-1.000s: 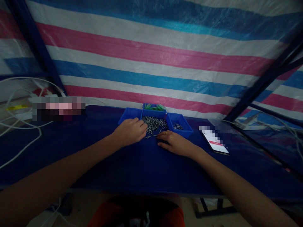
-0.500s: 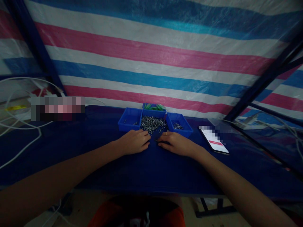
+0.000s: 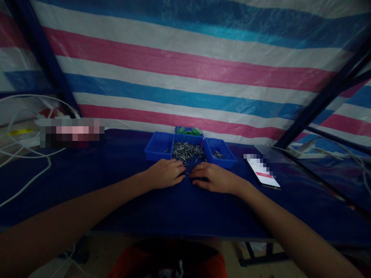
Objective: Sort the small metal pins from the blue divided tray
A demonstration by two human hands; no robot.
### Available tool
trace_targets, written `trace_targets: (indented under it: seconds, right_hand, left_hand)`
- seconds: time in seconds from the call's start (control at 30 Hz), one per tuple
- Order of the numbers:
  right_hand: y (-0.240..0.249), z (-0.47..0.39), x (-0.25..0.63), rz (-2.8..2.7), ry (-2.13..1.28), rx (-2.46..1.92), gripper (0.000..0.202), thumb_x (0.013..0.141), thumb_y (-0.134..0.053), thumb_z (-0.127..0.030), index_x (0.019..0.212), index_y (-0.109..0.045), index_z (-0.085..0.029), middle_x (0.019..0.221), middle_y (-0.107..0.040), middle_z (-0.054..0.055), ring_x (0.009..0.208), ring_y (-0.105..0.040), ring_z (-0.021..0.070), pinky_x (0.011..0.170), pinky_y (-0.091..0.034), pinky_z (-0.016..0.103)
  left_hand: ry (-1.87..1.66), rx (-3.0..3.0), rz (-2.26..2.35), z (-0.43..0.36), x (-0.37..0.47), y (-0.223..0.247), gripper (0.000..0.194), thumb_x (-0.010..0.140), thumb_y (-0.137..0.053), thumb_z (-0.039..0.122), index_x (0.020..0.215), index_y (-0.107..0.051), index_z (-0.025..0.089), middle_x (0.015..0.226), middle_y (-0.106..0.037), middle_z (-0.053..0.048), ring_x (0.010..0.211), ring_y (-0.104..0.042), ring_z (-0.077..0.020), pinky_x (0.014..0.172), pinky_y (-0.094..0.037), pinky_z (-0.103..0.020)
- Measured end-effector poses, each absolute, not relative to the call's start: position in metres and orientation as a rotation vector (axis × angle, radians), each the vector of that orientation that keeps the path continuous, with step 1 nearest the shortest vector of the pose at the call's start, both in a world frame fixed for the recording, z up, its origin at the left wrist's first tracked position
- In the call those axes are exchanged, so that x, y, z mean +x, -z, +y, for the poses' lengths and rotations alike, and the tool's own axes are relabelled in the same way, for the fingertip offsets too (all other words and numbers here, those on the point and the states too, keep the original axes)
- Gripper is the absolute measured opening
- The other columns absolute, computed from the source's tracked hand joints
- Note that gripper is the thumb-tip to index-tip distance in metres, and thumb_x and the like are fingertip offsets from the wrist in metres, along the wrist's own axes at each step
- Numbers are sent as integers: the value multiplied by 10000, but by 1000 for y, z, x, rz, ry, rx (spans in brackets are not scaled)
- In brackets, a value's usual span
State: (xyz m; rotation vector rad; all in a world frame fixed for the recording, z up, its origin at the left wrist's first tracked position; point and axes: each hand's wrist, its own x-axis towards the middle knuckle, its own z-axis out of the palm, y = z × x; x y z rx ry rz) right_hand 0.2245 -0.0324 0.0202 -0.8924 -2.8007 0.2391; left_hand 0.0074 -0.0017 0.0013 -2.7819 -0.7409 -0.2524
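A loose pile of small thin metal pieces (image 3: pixel 188 151), like nails or rivets, lies on the blue table between blue bins. My left hand (image 3: pixel 165 173) rests palm down at the pile's near left edge, fingers bent and thumb apart from them. My right hand (image 3: pixel 216 177), with a ring on one finger, lies opposite, fingers reaching left and a gap between them and the thumb. One thin metal piece (image 3: pixel 188 173) lies between the hands, at the right fingertips; whether they touch it I cannot tell. The undersides of both hands are hidden.
The left bin (image 3: pixel 153 156) and right bin (image 3: pixel 227 163) hold a few metal pieces. Green things fill the rear bin (image 3: pixel 189 137). A lit phone (image 3: pixel 265 175) lies to the right, white cables (image 3: pixel 48 170) to the left. Behind hangs a striped sheet (image 3: pixel 185 61).
My right hand has shifted slightly and its fingers have spread from the thumb. A thin metal piece now shows at its fingertips. My left hand has barely moved.
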Motion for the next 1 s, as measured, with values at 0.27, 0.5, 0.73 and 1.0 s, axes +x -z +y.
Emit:
trace_targets:
  seconds: [0.27, 0.5, 0.73, 1.0]
  right_hand:
    - [-24, -37, 221, -2813, -269, -824, 234, 866, -503, -224, 1050, -626, -147, 1016, -645, 75, 957, -564, 170, 883, -418, 338]
    - [-21, -36, 222, -2802, -256, -853, 253, 866, -503, -239, 1076, -614, -152, 1024, -634, 78, 961, -566, 175, 877, -432, 338]
    - [-17, -32, 225, -2757, -213, -933, 276, 875, -490, -251, 1122, -593, -184, 1049, -603, 82, 962, -569, 178, 853, -456, 342]
    - [-17, -33, 225, -2772, -189, -931, 285, 870, -496, -251, 1126, -583, -162, 1020, -608, 87, 932, -571, 179, 845, -455, 335]
  left_hand:
    - [279, -2775, -668, 2, 8, 4, 170, 889, -452, 295, 916, -585, 193, 864, -592, -10, 802, -566, -155, 573, -405, -233]
    - [307, -2772, -642, 2, 8, 2, 155, 885, -454, 287, 881, -570, 184, 838, -590, -9, 777, -562, -150, 568, -394, -232]
    - [315, -2751, -659, -1, 8, 1, 150, 889, -440, 272, 868, -557, 180, 836, -595, -9, 771, -566, -152, 566, -393, -239]
    - [330, -2722, -686, -2, 9, -2, 163, 896, -428, 272, 889, -555, 168, 845, -597, -16, 761, -571, -143, 581, -393, -235]
